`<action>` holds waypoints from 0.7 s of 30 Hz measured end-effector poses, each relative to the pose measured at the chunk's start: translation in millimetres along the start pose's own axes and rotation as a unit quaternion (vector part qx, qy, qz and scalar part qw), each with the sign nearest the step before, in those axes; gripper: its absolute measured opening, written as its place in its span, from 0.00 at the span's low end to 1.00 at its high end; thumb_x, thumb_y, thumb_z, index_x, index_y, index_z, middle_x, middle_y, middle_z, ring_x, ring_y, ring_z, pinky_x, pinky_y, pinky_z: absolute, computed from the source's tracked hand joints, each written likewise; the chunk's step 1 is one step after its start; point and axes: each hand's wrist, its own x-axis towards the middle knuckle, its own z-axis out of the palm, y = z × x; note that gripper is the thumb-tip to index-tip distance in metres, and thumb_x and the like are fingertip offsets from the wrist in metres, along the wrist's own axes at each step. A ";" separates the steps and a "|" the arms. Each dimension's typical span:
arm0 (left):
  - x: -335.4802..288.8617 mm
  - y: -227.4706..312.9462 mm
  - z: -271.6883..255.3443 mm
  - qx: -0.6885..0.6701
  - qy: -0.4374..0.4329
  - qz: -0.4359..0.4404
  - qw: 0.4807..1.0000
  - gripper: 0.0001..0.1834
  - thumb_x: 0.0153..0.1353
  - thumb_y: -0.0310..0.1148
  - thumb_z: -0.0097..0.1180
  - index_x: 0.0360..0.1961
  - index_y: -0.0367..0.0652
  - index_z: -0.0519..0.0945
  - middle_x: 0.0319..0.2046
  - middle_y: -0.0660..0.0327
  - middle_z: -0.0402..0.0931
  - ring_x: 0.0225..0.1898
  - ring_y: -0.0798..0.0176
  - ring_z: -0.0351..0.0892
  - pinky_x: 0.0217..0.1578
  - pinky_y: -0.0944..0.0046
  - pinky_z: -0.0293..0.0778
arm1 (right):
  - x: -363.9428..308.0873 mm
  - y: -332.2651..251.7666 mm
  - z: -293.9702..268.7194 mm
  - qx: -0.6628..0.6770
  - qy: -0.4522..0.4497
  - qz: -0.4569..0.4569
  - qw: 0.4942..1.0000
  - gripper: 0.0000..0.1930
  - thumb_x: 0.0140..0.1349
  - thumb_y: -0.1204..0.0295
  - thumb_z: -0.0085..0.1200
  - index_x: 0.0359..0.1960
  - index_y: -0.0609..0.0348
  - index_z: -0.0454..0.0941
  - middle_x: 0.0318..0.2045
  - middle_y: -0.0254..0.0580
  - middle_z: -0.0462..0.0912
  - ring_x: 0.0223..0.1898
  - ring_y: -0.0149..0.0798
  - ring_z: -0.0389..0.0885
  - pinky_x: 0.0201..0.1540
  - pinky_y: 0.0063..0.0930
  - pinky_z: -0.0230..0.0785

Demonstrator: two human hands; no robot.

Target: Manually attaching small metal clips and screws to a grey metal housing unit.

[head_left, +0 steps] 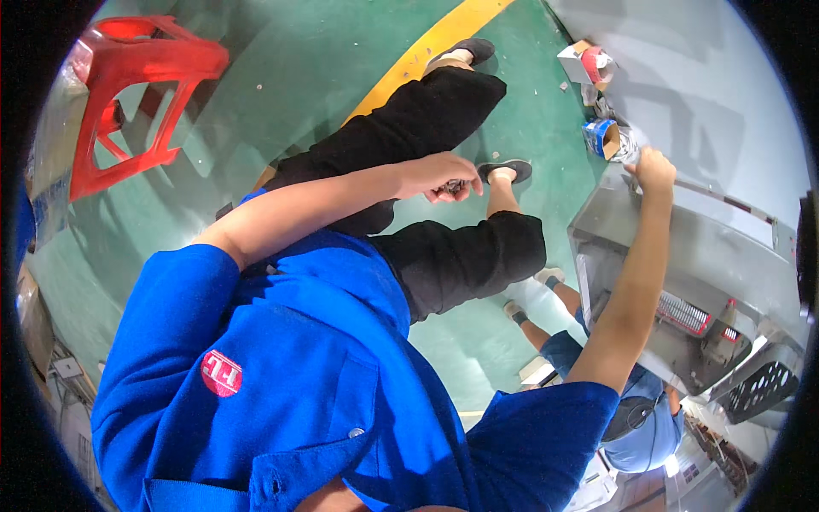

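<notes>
My left hand (439, 175) is in front of my lap, its fingers curled around small dark metallic parts (456, 185). Their exact kind is too small to tell. Stretched out to the right, my right hand (655, 171) is at the top edge of a grey metal cabinet-like machine (623, 200). Its fingers are bent together, and whatever they pinch, if anything, is hidden. Inside the machine's open side are a white-and-red slotted piece (682, 314) and other parts.
A red plastic stool (128, 102) stands at the far left. Open boxes (602, 138) lie on the green floor (290, 51) by the grey wall. A black perforated basket (759, 384) hangs off the machine's right end. Another person in blue (644, 427) is behind the machine.
</notes>
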 end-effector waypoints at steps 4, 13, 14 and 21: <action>-3.9 1.0 5.4 -0.028 0.000 0.091 0.995 0.17 0.67 0.37 0.44 0.52 0.39 0.71 0.23 0.66 0.68 0.17 0.76 0.58 0.15 0.74 0.50 | -51.2 -88.8 -65.4 0.389 0.119 -0.065 0.911 0.11 0.53 0.67 0.61 0.28 0.65 0.78 0.25 0.42 0.81 0.29 0.36 0.79 0.34 0.31 0.69; -42.8 34.3 46.1 -0.063 -0.054 0.210 0.974 0.23 0.70 0.36 0.41 0.64 0.42 0.60 0.19 0.69 0.61 0.15 0.78 0.54 0.15 0.76 0.51 | -154.1 -179.4 -103.1 0.784 -0.035 -0.190 0.590 0.09 0.54 0.75 0.60 0.37 0.64 0.82 0.30 0.39 0.83 0.30 0.28 0.77 0.34 0.22 0.70; -45.9 37.1 51.2 -0.066 -0.054 0.218 0.972 0.23 0.70 0.36 0.39 0.64 0.42 0.61 0.19 0.69 0.61 0.16 0.78 0.54 0.15 0.76 0.51 | -156.6 -177.8 -103.7 0.806 -0.031 -0.180 0.563 0.09 0.54 0.76 0.60 0.36 0.65 0.82 0.30 0.38 0.83 0.30 0.27 0.77 0.34 0.22 0.70; -48.7 64.0 99.5 -0.072 -0.011 0.300 0.951 0.22 0.71 0.38 0.37 0.63 0.43 0.63 0.19 0.71 0.60 0.15 0.78 0.53 0.15 0.76 0.51 | -180.3 -155.8 -126.7 0.770 0.200 -0.109 0.595 0.05 0.52 0.78 0.62 0.31 0.63 0.83 0.26 0.39 0.82 0.28 0.29 0.77 0.33 0.22 0.70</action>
